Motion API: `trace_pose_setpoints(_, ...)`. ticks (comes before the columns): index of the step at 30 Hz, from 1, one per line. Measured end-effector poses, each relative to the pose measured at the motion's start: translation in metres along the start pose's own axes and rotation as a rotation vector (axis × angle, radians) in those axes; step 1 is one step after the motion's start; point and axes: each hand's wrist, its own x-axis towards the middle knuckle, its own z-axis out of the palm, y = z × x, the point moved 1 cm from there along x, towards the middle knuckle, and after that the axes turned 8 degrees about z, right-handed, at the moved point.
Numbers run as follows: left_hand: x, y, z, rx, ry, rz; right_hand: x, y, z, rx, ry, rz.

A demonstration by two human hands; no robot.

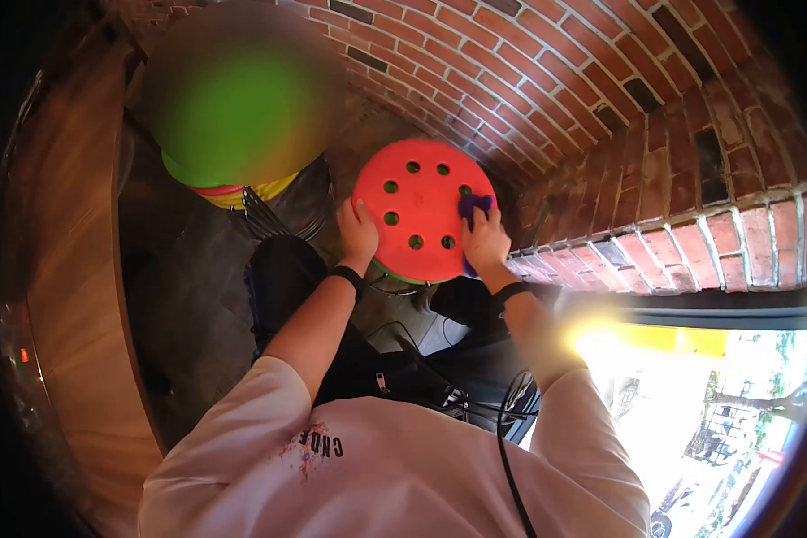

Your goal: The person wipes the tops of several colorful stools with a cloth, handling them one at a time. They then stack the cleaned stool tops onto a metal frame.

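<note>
A round red stool seat (423,199) with a ring of holes lies in front of me, with a green edge showing beneath its near rim. My left hand (359,233) grips the seat's left rim, its fingers partly hidden. On the right side of the seat, my right hand (487,240) presses a bunched purple cloth (475,204) against the surface near the rim. Part of the cloth is covered by my fingers.
To the upper left stands a stack of round stools with a green top (233,117), partly blurred, on metal legs (269,212). A brick wall (475,72) runs behind and to the right. A wooden panel (72,269) borders the left, and a bright window (690,403) the lower right.
</note>
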Motion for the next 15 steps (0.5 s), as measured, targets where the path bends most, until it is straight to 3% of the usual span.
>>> trace_pose_setpoints(2, 0.002, -0.016, 0.002, -0.068, -0.011, 0.025, -0.016, -0.03, -0.002, 0.006, -0.097, 0.016)
trace_pose_setpoints(5, 0.01, -0.022, -0.005, -0.182, -0.186, -0.198, -0.038, -0.083, 0.008, 0.051, -0.107, -0.088)
trace_pose_setpoints(8, 0.014, -0.049, -0.013, -0.644, -0.306, -0.401, -0.059, -0.128, 0.033, 0.158, -0.072, -0.27)
trace_pose_setpoints(9, 0.021, -0.05, -0.02, -0.858, -0.374, -0.584, -0.062, -0.132, 0.029, 0.172, -0.071, -0.304)
trace_pose_setpoints(12, 0.025, -0.034, -0.036, -0.673, -0.345, -0.904, -0.067, -0.131, 0.023, 0.187, -0.084, -0.36)
trace_pose_setpoints(14, 0.027, -0.019, -0.042, -0.569, -0.336, -0.862, -0.054, -0.093, 0.02, 0.159, -0.104, -0.362)
trace_pose_setpoints(15, 0.027, -0.014, -0.045, -0.517, -0.33, -0.844, -0.043, -0.069, 0.022, 0.112, -0.092, -0.267)
